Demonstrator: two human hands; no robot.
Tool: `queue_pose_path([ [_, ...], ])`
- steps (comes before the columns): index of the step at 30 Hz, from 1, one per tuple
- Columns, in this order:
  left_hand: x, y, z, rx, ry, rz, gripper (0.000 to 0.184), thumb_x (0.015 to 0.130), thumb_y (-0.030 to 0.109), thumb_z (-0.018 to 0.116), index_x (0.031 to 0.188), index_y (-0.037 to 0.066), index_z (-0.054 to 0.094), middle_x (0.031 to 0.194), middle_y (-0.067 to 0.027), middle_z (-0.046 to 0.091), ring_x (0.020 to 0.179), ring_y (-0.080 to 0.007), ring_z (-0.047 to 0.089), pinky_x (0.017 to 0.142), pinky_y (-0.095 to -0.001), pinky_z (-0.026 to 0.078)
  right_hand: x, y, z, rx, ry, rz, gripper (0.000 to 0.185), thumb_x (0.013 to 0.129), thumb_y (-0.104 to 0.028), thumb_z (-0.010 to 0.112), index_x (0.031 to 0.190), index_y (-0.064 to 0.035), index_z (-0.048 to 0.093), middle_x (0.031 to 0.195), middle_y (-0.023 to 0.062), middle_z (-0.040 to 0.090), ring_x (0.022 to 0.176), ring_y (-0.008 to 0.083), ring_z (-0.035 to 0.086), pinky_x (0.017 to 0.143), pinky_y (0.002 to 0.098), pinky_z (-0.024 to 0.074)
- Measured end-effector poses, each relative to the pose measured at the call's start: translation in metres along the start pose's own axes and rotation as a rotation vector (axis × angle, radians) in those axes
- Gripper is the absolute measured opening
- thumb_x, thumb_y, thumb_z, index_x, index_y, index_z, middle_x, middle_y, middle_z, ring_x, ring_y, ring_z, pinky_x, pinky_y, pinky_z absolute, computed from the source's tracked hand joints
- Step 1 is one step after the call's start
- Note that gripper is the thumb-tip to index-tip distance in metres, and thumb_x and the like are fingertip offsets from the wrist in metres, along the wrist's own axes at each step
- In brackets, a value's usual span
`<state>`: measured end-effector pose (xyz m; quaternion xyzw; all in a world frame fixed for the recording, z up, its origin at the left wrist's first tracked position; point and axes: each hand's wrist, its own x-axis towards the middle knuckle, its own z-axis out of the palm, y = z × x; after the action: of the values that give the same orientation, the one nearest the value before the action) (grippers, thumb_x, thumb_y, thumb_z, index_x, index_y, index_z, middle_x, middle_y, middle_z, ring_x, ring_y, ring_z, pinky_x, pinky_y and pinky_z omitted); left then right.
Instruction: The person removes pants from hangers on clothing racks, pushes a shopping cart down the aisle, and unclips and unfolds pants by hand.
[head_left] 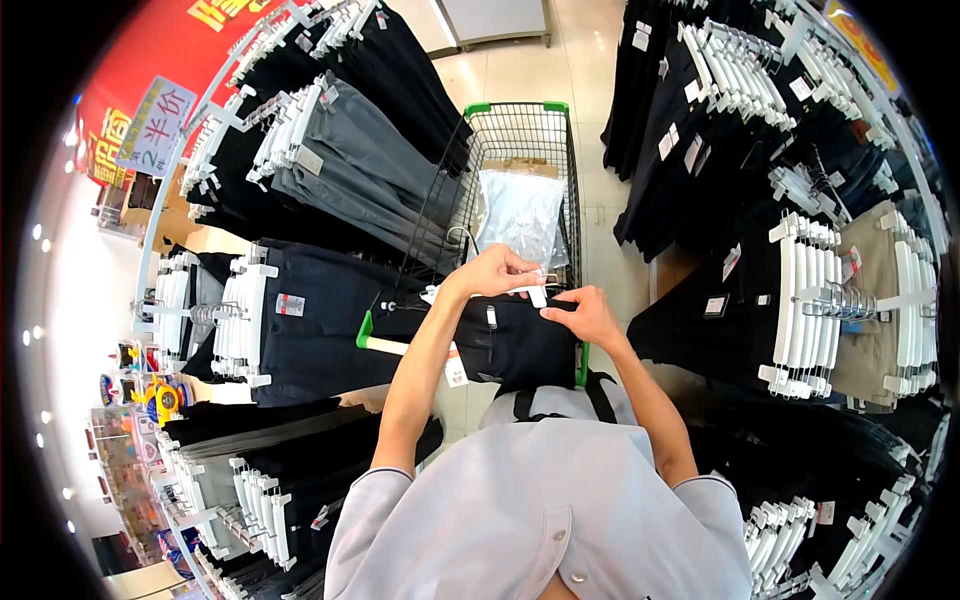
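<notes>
A pair of black trousers [515, 345] hangs over the near end of the shopping cart [468, 140], close to my body. Its waistband lies along a white hanger with a metal hook [459, 232]. My left hand [497, 272] pinches the white clip [538, 294] at one end of that hanger. Just to the right, my right hand [588, 314] has thumb and fingers closed on the waistband's corner. A white price tag [455, 368] dangles from the trousers' left side. Clear plastic-wrapped packs [520, 205] lie inside the cart.
Racks of clipped trousers stand on both sides, with grey trousers [350, 165] at the left and black trousers [690, 150] at the right. Tiled floor [595, 90] runs between them beyond the cart. Yellow toys [160, 400] show at the far left.
</notes>
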<state>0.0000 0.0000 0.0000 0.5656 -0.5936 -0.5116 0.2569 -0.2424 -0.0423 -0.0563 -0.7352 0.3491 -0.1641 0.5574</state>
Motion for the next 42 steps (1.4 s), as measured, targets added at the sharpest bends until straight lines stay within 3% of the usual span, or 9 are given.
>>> queue_pose_path([
  [9, 0.011, -0.006, -0.002, 0.205, -0.161, 0.072, 0.029, 0.096, 0.026, 0.072, 0.109, 0.001, 0.076, 0.077, -0.0043, 0.074, 0.063, -0.0064, 0.061, 0.058, -0.0263, 0.047, -0.001, -0.016, -0.022, -0.040, -0.150, 0.089, 0.036, 0.078, -0.026, 0.085, 0.100, 0.0015, 0.078, 0.070, 0.0122, 0.071, 0.061, 0.0138, 0.061, 0.061, 0.0304, 0.0498],
  [12, 0.007, -0.001, -0.007, 0.071, -0.091, 0.039, 0.028, 0.096, 0.027, 0.072, 0.108, 0.002, 0.077, 0.075, -0.0041, 0.074, 0.063, -0.0061, 0.059, 0.056, -0.0273, 0.046, 0.005, -0.001, -0.016, 0.213, -0.119, 0.103, 0.033, 0.080, -0.025, 0.085, 0.096, 0.0020, 0.078, 0.071, 0.0055, 0.071, 0.064, 0.0090, 0.059, 0.062, 0.0292, 0.0492],
  [16, 0.006, 0.001, -0.009, 0.170, -0.098, 0.069, 0.028, 0.095, 0.028, 0.073, 0.108, 0.003, 0.077, 0.072, -0.0026, 0.071, 0.062, -0.0047, 0.047, 0.055, -0.0290, 0.043, 0.006, 0.003, -0.008, 0.281, -0.075, 0.065, 0.030, 0.081, -0.025, 0.084, 0.095, 0.0015, 0.078, 0.073, 0.0078, 0.073, 0.065, 0.0106, 0.062, 0.064, 0.0289, 0.0503],
  [21, 0.012, -0.007, -0.007, 0.190, -0.161, 0.050, 0.030, 0.094, 0.029, 0.074, 0.111, 0.004, 0.076, 0.076, -0.0051, 0.074, 0.065, -0.0041, 0.051, 0.058, -0.0281, 0.046, 0.002, 0.004, 0.000, 0.152, 0.094, -0.138, 0.025, 0.084, -0.021, 0.080, 0.095, -0.0001, 0.078, 0.079, 0.0118, 0.076, 0.066, 0.0134, 0.066, 0.063, 0.0288, 0.0511],
  [25, 0.008, -0.010, -0.005, 0.180, -0.132, 0.029, 0.031, 0.094, 0.029, 0.075, 0.112, 0.004, 0.076, 0.081, -0.0075, 0.077, 0.068, -0.0042, 0.055, 0.062, -0.0282, 0.049, 0.001, 0.002, 0.004, 0.180, 0.149, -0.117, 0.024, 0.085, -0.022, 0.080, 0.095, -0.0003, 0.079, 0.077, 0.0098, 0.076, 0.066, 0.0124, 0.065, 0.063, 0.0277, 0.0509],
  [30, -0.005, -0.013, 0.002, 0.101, -0.083, 0.088, 0.031, 0.094, 0.031, 0.073, 0.106, 0.003, 0.076, 0.074, -0.0077, 0.073, 0.066, -0.0048, 0.054, 0.061, -0.0293, 0.049, 0.010, -0.012, -0.013, 0.155, -0.135, 0.041, 0.023, 0.088, -0.019, 0.080, 0.092, 0.0030, 0.076, 0.075, 0.0005, 0.071, 0.075, 0.0071, 0.065, 0.068, 0.0234, 0.0505],
  [33, -0.002, -0.011, -0.003, 0.146, -0.104, 0.097, 0.032, 0.093, 0.031, 0.075, 0.107, 0.003, 0.077, 0.073, -0.0098, 0.073, 0.065, -0.0049, 0.055, 0.059, -0.0286, 0.048, 0.018, -0.001, -0.006, 0.294, -0.187, -0.066, 0.023, 0.086, -0.015, 0.082, 0.095, 0.0026, 0.072, 0.081, -0.0004, 0.068, 0.078, 0.0062, 0.062, 0.071, 0.0241, 0.0503],
  [36, -0.010, 0.020, 0.004, 0.210, -0.092, 0.011, 0.032, 0.092, 0.032, 0.076, 0.087, 0.000, 0.078, 0.057, -0.0086, 0.065, 0.051, -0.0088, 0.055, 0.051, -0.0279, 0.045, 0.029, -0.004, -0.010, 0.230, -0.253, -0.092, 0.037, 0.079, -0.023, 0.087, 0.098, 0.0025, 0.068, 0.080, 0.0056, 0.069, 0.074, 0.0097, 0.062, 0.069, 0.0286, 0.0513],
  [42, -0.015, 0.039, 0.014, 0.195, 0.096, -0.041, 0.034, 0.082, 0.028, 0.082, 0.085, -0.003, 0.069, 0.066, -0.0115, 0.067, 0.054, -0.0194, 0.063, 0.054, -0.0342, 0.049, 0.042, -0.029, -0.012, -0.052, -0.280, -0.145, 0.053, 0.072, -0.037, 0.090, 0.099, 0.0012, 0.065, 0.081, 0.0137, 0.071, 0.076, 0.0228, 0.069, 0.073, 0.0366, 0.0537],
])
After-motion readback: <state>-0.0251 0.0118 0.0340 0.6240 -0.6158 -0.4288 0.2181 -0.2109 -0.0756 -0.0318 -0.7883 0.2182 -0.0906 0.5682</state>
